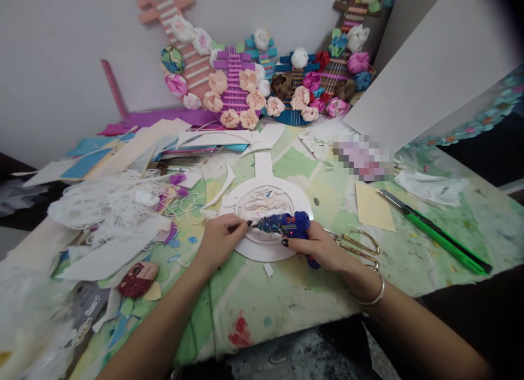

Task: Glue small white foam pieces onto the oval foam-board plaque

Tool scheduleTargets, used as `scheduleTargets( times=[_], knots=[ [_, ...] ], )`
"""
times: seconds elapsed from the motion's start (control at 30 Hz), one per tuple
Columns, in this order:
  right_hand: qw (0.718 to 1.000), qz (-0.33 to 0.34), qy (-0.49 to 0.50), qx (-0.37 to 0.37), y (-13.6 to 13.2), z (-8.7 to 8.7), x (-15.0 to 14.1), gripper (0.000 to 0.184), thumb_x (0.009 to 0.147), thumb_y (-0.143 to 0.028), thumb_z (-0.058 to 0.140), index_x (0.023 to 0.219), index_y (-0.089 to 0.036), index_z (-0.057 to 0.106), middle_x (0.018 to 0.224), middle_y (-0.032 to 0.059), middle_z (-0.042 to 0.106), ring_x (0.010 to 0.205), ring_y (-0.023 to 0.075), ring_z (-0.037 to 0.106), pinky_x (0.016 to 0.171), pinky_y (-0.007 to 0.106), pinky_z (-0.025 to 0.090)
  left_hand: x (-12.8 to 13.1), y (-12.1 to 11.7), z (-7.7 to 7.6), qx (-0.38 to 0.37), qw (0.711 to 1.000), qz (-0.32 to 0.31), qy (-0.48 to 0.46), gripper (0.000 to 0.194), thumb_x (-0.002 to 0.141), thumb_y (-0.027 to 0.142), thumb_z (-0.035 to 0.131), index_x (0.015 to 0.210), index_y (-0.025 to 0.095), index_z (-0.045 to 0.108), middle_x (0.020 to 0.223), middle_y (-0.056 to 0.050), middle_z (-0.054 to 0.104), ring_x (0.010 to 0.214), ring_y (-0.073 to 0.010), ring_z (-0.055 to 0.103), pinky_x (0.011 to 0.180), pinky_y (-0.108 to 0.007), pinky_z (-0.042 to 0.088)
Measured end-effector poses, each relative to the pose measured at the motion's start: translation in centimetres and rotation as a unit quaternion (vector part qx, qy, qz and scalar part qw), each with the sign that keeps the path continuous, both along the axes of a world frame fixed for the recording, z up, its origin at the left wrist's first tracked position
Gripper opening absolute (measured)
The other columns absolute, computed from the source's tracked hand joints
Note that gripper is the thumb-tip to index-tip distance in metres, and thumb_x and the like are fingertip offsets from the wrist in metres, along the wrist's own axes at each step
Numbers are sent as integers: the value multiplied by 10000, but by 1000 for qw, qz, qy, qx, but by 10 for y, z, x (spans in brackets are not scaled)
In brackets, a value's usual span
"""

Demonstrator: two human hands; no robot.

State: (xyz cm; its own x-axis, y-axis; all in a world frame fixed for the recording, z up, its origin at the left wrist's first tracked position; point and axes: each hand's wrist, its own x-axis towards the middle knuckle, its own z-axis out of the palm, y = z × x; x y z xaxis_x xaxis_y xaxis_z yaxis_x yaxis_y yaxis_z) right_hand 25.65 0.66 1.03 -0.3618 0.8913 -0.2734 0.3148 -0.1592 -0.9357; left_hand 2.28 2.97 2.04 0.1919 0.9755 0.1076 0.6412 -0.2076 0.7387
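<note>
My right hand (325,248) is wrapped round the handle of a blue hot glue gun (282,225), which has a small red light and a speckled front. Its nozzle points left, close to the fingertips of my left hand (221,235). Those fingers are pinched together over the left side of a white round board cutout (256,251); whatever they grip is too small to make out. The cutout lies flat, with a straight neck piece (263,165) running away from me. Inside its ring are loose white scraps (264,197), partly hidden behind the glue gun.
Gold-handled scissors (362,249) and a green utility knife (442,238) lie to the right, by a yellow paper piece (374,207). Tangled white string (110,205) and card scraps cover the left. Flower-decorated guitar shapes (233,85) lean on the wall.
</note>
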Motion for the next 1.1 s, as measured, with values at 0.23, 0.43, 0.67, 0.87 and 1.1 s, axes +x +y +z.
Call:
scheduleTargets(
  times=[0.23, 0.43, 0.67, 0.87, 1.1],
  knots=[
    [999, 17, -31, 18, 0, 7, -1, 204, 760, -319, 570, 658, -151, 514, 519, -39, 447, 484, 86, 405, 437, 212, 283, 0, 0, 0, 7, 1000, -6, 4, 251, 780, 311, 539, 635, 161, 678, 592, -2, 639, 567, -120, 537, 547, -222, 367],
    [995, 4, -86, 40, 3, 16, -1, 220, 711, -265, 575, 550, -155, 473, 475, -38, 425, 465, 84, 383, 425, 216, 260, -1, 0, 0, 4, 1000, -13, -2, 202, 772, 298, 573, 680, 167, 695, 670, -22, 684, 615, -135, 582, 570, -229, 401],
    [999, -23, -48, 12, 7, 21, 14, 206, 712, -268, 571, 555, -151, 508, 470, -24, 453, 437, 88, 408, 408, 219, 273, -3, -2, -5, 42, 997, -63, 10, 120, 754, 260, 628, 772, 176, 712, 746, -40, 691, 661, -141, 605, 622, -243, 455],
    [996, -83, 22, -20, 9, 22, 28, 172, 701, -272, 596, 597, -148, 537, 505, -6, 509, 427, 85, 429, 398, 210, 296, -8, -7, -6, 143, 969, -160, 126, 210, 847, 295, 535, 869, 179, 709, 746, -60, 591, 679, -139, 541, 613, -250, 427],
    [996, -81, 28, -15, 8, 24, 24, 165, 699, -281, 612, 635, -139, 556, 502, -11, 513, 433, 81, 444, 399, 199, 309, -2, -14, 4, 180, 925, -224, 250, 292, 885, 324, 467, 875, 126, 680, 727, -83, 562, 720, -195, 481, 671, -340, 409]
  ],
)
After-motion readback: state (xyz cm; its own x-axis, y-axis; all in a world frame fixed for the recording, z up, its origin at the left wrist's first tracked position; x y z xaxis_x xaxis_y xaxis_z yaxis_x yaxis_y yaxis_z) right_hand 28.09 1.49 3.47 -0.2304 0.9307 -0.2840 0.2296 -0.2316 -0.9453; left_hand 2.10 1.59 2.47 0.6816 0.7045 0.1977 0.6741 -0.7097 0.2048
